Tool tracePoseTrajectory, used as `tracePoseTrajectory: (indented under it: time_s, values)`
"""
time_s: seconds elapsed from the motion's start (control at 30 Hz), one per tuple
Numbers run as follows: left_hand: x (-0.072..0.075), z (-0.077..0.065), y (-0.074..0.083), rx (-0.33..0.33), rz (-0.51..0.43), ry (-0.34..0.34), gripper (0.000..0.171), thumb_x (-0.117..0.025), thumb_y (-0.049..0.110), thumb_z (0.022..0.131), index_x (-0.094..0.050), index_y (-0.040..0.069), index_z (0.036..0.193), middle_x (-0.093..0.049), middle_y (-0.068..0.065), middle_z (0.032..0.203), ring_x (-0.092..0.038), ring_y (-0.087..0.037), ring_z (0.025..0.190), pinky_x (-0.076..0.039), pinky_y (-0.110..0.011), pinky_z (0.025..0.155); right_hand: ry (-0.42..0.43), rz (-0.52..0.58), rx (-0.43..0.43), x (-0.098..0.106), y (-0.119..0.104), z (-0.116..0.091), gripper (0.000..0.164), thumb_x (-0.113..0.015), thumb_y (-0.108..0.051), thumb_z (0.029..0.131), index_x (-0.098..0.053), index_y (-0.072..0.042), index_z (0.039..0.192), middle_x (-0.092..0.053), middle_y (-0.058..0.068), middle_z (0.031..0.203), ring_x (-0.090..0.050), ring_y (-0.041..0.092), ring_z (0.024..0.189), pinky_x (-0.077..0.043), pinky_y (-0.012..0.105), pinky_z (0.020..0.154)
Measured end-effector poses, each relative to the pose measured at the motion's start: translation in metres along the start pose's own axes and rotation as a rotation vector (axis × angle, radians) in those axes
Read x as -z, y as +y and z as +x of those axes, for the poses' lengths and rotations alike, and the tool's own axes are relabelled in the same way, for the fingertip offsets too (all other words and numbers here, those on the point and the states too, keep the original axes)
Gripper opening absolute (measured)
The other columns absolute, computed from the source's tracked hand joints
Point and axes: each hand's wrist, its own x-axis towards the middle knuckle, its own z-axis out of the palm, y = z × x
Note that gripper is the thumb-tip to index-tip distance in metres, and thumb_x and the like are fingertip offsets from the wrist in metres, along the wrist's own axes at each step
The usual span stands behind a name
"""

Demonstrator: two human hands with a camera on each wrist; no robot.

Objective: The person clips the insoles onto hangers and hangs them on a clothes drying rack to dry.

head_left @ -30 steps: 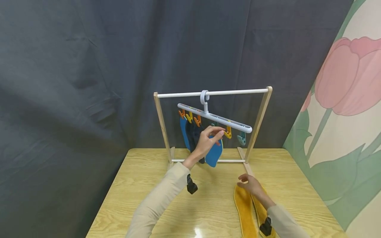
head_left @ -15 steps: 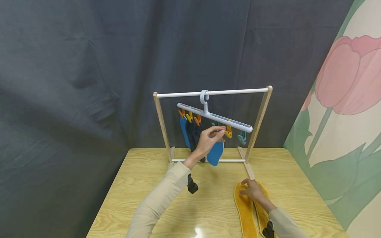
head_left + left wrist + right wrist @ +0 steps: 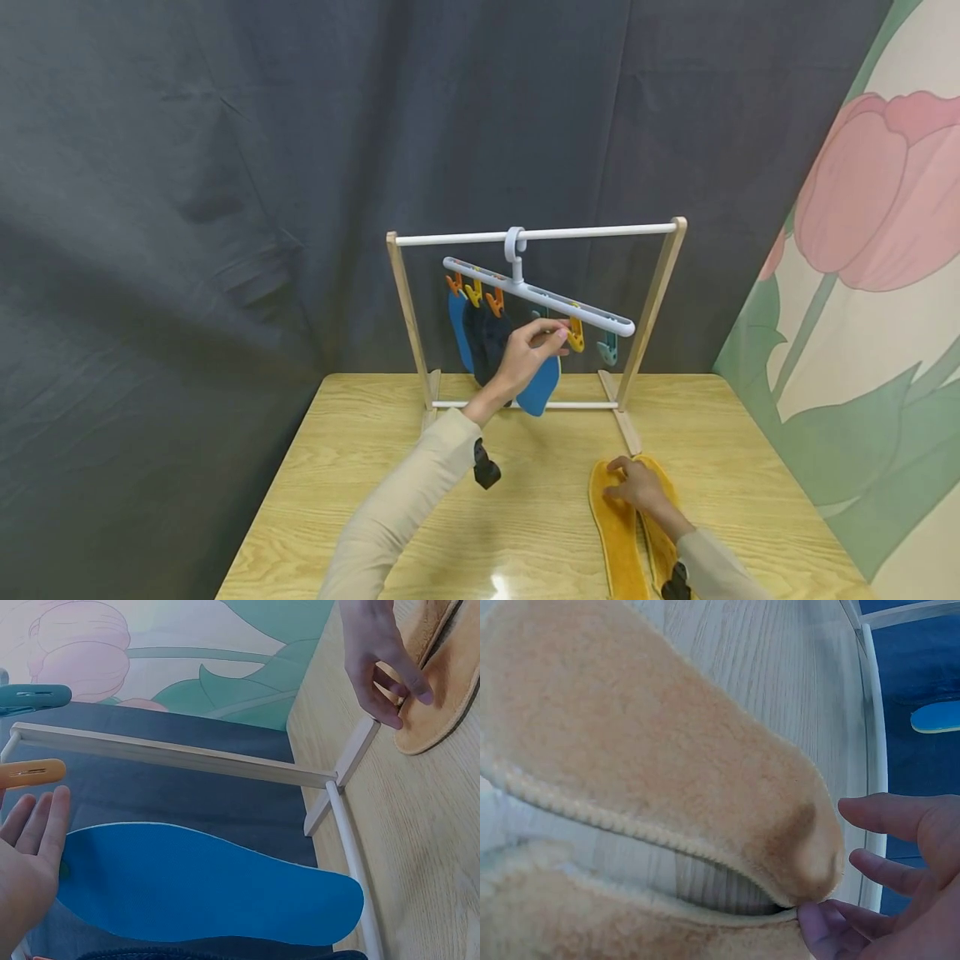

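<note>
At the hanger's right half, my left hand pinches a yellow clothespin; the thumb is hidden in the left wrist view. A blue insole hangs beside that hand, partly covered by it in the head view. My right hand is over two fleecy yellow insoles on the table, thumb and fingers apart. In the right wrist view, its lower fingertips touch the edges where the left insole and the right insole meet. Neither insole is gripped.
A light-blue hanger hangs from a rack's white bar. A teal clothespin is at its right end. Orange and yellow clips at its left hold a dark insole and a blue one. The wooden table lies below.
My right hand has moved down and slightly right, onto the tips of the yellow insoles. My left hand stays at the yellow clothespin while the hanger sways slightly.
</note>
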Motion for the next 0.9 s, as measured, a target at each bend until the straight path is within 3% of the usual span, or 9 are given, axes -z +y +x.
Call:
tracePoseTrajectory:
  time_s: [0.23, 0.4, 0.63, 0.9]
  values:
    - [-0.002, 0.002, -0.004, 0.032, 0.019, 0.015, 0.023, -0.054, 0.002, 0.101, -0.059, -0.016, 0.115, -0.057, -0.028, 0.128, -0.064, -0.043, 0.102, -0.058, -0.043, 0.087, 0.006, -0.016, -0.012, -0.004, 0.0, 0.0, 0.041, -0.085, -0.01, 0.074, -0.064, 0.004, 0.106, -0.062, 0.023, 0.098, -0.055, 0.047, 0.098, -0.043, 0.06, 0.085]
    - [-0.002, 0.002, -0.003, 0.063, 0.037, 0.027, 0.022, -0.055, 0.004, 0.101, -0.061, -0.013, 0.114, -0.059, -0.024, 0.127, -0.068, -0.028, 0.096, -0.058, -0.038, 0.086, -0.001, -0.01, -0.014, -0.007, 0.0, 0.001, 0.042, -0.084, -0.009, 0.075, -0.063, 0.005, 0.107, -0.061, 0.024, 0.101, -0.049, 0.054, 0.102, -0.039, 0.065, 0.088]
    - [-0.006, -0.001, 0.032, 0.083, 0.055, 0.011, 0.023, -0.054, -0.001, 0.1, -0.058, -0.02, 0.113, -0.056, -0.033, 0.126, -0.062, -0.049, 0.103, -0.056, -0.044, 0.089, 0.001, -0.012, -0.016, -0.009, -0.001, 0.001, 0.047, -0.085, -0.008, 0.073, -0.061, 0.006, 0.111, -0.06, 0.024, 0.102, -0.049, 0.051, 0.099, -0.038, 0.06, 0.084]
    - [-0.005, -0.002, 0.031, 0.084, 0.053, 0.005, 0.025, -0.053, -0.001, 0.101, -0.056, -0.021, 0.114, -0.056, -0.035, 0.125, -0.06, -0.051, 0.103, -0.055, -0.048, 0.091, 0.009, -0.033, -0.056, -0.014, 0.001, -0.001, 0.056, -0.085, -0.008, 0.068, -0.059, 0.004, 0.116, -0.053, 0.032, 0.102, -0.045, 0.052, 0.095, -0.043, 0.055, 0.075]
